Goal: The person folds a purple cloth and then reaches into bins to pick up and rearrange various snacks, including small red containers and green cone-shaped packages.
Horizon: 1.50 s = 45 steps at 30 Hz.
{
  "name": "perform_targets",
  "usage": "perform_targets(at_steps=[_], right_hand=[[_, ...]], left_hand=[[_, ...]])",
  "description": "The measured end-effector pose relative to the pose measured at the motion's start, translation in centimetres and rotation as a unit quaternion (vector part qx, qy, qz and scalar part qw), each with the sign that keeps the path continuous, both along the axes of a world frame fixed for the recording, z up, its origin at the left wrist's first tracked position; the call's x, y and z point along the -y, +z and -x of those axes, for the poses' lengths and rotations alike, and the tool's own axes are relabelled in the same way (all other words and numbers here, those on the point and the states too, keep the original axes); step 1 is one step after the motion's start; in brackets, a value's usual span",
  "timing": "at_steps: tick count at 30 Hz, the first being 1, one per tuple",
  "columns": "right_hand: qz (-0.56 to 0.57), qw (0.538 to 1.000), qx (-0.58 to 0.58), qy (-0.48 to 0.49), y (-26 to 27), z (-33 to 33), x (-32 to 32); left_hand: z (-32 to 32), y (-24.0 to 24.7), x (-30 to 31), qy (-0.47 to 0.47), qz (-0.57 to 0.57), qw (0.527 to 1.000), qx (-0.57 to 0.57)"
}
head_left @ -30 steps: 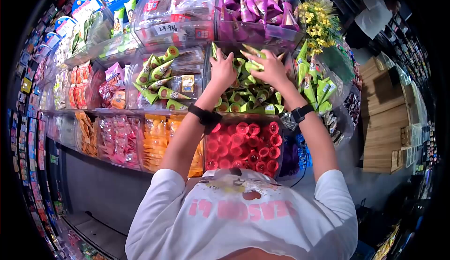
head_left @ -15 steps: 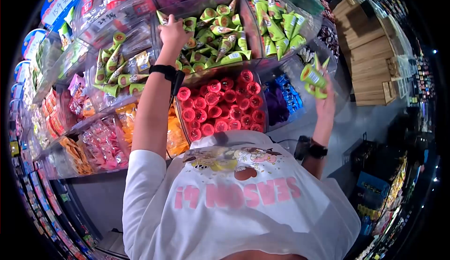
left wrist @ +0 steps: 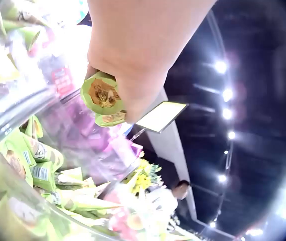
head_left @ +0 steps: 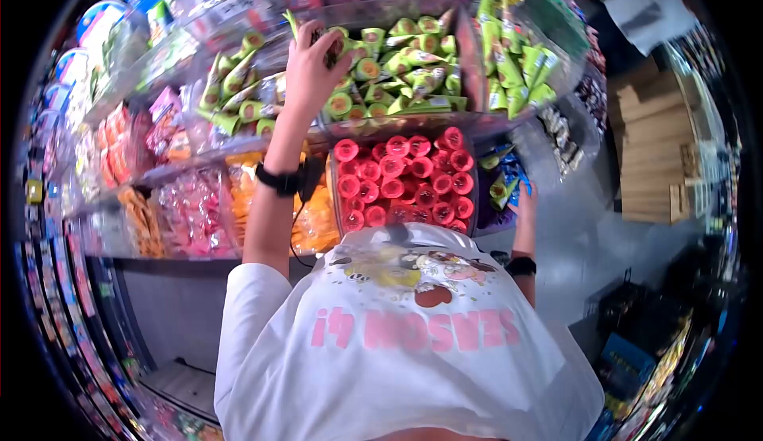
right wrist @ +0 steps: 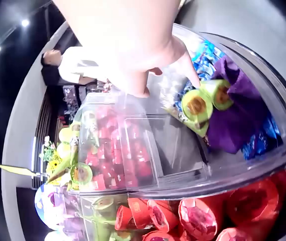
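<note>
My left hand (head_left: 311, 71) is raised over the left side of a clear bin of green cone-shaped packs (head_left: 421, 63). It grips green cone packs, whose round ends (left wrist: 102, 95) show below the palm in the left wrist view. My right hand (head_left: 526, 206) is low at the right, inside a clear bin with purple cloth (right wrist: 237, 108) and blue wrappers (right wrist: 206, 57). There, green cone packs (right wrist: 197, 106) lie against the cloth, right by the fingertips. Thumb and fingers of that hand are spread apart.
Red cone packs (head_left: 393, 167) fill the bin nearest my body. Orange packets (head_left: 316, 222) are left of it, more green cones (head_left: 517, 63) in a bin at the right. Clear bin walls (head_left: 470, 71) stand between them. Someone in a white top (head_left: 652, 12) is at the far right.
My right hand left the green bin carrying green cones, swung out right, then came down to the purple and blue bin, where cones now lie. My left hand has taken hold of cones.
</note>
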State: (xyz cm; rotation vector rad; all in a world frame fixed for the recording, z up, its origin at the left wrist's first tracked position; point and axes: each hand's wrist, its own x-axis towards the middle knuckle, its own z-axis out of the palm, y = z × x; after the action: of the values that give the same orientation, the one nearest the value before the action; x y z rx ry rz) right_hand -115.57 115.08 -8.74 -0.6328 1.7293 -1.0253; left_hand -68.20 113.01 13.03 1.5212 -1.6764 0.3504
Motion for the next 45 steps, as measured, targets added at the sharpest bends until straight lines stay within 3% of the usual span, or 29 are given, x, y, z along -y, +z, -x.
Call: perform_targets(at_steps=[1,3,5,8,11,13,15,16,17,19,21,22,23,25,26,27,28,30,31,33,36,38,39,42,45], right_hand=[[0.024,0.991,-0.115,0.059,-0.9,1.6,0.5],[0.081,0.925,-0.332,0.169,-2.6,3.1,1.0],[0.177,0.865,-0.405,0.236,0.1,2.4,0.4],[0.215,0.854,-0.398,0.259,4.8,-0.1,0.3],[0.228,0.855,-0.381,0.266,9.0,-3.1,0.9],[0.259,0.884,-0.275,0.274,11.8,-5.7,1.4],[0.302,0.871,-0.241,0.304,14.1,-8.8,1.4],[0.317,0.860,-0.225,0.330,15.0,-10.5,1.4],[0.341,0.832,-0.240,0.366,16.5,-12.4,1.0],[0.401,0.762,-0.280,0.425,17.8,-15.2,1.1],[0.422,0.696,-0.348,0.465,17.8,-17.2,2.2],[0.424,0.684,-0.358,0.474,17.4,-17.9,3.1],[0.426,0.672,-0.367,0.482,17.2,-18.7,4.0],[0.421,0.649,-0.410,0.483,17.0,-20.2,6.2],[0.414,0.624,-0.450,0.487,17.1,-20.9,7.3],[0.416,0.622,-0.451,0.487,17.6,-21.7,8.3],[0.349,0.604,-0.496,0.517,18.1,-22.5,9.1],[0.270,0.573,-0.543,0.551,17.4,-23.5,12.1],[0.223,0.548,-0.574,0.566,19.9,-24.4,11.6],[0.146,0.467,-0.597,0.636,20.0,-25.9,12.8],[0.126,0.413,-0.601,0.673,18.6,-26.7,13.8],[0.136,0.366,-0.625,0.676,19.7,-27.4,13.3],[0.162,0.327,-0.651,0.666,20.0,-27.5,13.0],[0.213,0.204,-0.717,0.631,20.2,-28.2,12.1],[0.195,0.075,-0.745,0.633,17.4,-29.5,12.8]], left_hand=[[0.0,0.7,-2.8,-0.016,0.006,0.999,-0.046],[-0.5,0.8,-8.3,0.013,0.020,0.994,-0.108],[-1.9,-1.4,-12.8,0.082,0.037,0.989,-0.118],[-2.6,-5.6,-18.3,0.131,-0.024,0.971,-0.198],[-1.7,-11.0,-21.3,0.201,-0.113,0.913,-0.337],[-1.6,-14.5,-21.9,0.224,-0.163,0.888,-0.366],[-1.7,-18.6,-21.8,0.256,-0.175,0.894,-0.323],[-1.8,-19.8,-21.7,0.285,-0.234,0.887,-0.278],[-1.2,-18.5,-21.6,0.287,-0.246,0.895,-0.236],[0.3,-10.7,-20.8,0.297,-0.391,0.829,-0.267],[-0.1,-8.6,-20.4,0.343,-0.461,0.798,-0.184],[-0.4,-8.6,-20.3,0.372,-0.472,0.796,-0.075],[-0.5,-8.4,-19.9,0.383,-0.433,0.815,-0.037],[-1.2,-7.3,-18.6,0.247,-0.288,0.923,-0.062],[-1.1,-6.5,-17.5,0.247,-0.285,0.924,-0.063],[0.0,-4.3,-15.9,0.155,-0.223,0.958,-0.092],[1.1,-2.6,-14.3,0.063,-0.158,0.978,-0.118],[2.3,-1.5,-11.4,-0.043,-0.164,0.975,-0.145],[2.6,-0.7,-9.9,-0.075,-0.145,0.983,-0.081],[2.6,-1.8,-5.8,-0.104,-0.142,0.984,-0.025],[2.7,-4.4,0.0,-0.078,-0.177,0.979,0.060],[3.3,-5.4,2.3,0.108,-0.324,0.924,0.172],[2.5,-8.3,4.6,0.134,-0.364,0.899,0.202],[3.6,-7.0,5.2,0.092,-0.486,0.856,0.152],[4.0,-6.7,4.9,0.095,-0.472,0.864,0.148]])
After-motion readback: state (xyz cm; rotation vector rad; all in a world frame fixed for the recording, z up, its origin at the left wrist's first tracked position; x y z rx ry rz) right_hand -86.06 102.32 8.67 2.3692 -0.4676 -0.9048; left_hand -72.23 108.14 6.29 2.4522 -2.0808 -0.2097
